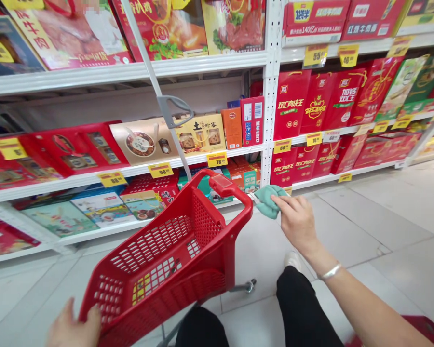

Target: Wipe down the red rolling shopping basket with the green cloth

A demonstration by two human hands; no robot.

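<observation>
White steel shelving (210, 66) lines a supermarket aisle with pale floor tiles (401, 202), its tiers packed with gift boxes (291, 103) above yellow price tags (217, 159). Between the shelves and the person's legs is a red plastic shopping cart (222, 241), its lattice basket angled down toward the lower left and its handle (240, 195) at the upper right. The right hand (297, 222) has its fingers pinched together on a bunched green cloth (269, 200), just beside the handle; whether cloth and handle touch, I cannot tell. The left hand (74, 325) is blurred at the basket's far lower-left corner, a finger overlapping the rim; I cannot tell whether it grips.

With casters (251, 286) on smooth tile, an uneven push from that corner could swing the cart into the boxes or the slanting grey pole (144, 48) with its looped handle. A loose pinch or a snag could cost the hand its cloth, and a backward roll might bring the cart against the white shoe (292, 260).
</observation>
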